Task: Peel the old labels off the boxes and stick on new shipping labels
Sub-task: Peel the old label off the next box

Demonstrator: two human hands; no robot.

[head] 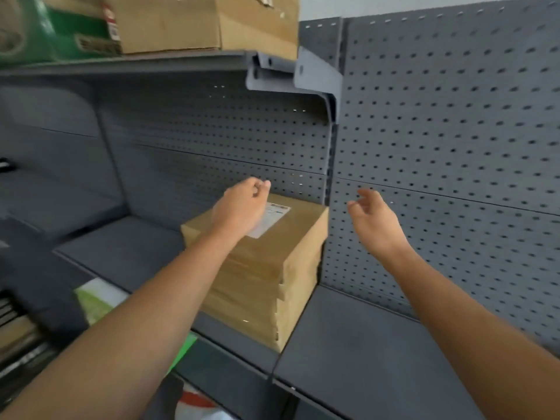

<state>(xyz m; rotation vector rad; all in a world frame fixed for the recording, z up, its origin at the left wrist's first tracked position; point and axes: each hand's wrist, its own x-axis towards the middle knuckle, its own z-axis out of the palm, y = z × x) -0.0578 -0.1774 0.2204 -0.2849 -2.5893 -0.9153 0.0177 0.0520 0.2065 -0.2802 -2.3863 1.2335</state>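
I see a stockroom or shop: grey metal shelving (pixel 348 353) with pegboard backing (pixel 454 131), cardboard boxes (pixel 266 268) stacked on it.

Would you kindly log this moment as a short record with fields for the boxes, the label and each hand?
boxes: stack of cardboard boxes on the grey shelf, beside the pegboard
left hand: over the top box, fingers loosely curled, holding nothing
right hand: in the air right of the stack, fingers spread, empty
label: white label on the top box, partly hidden by the left hand
status: label not yet peeled
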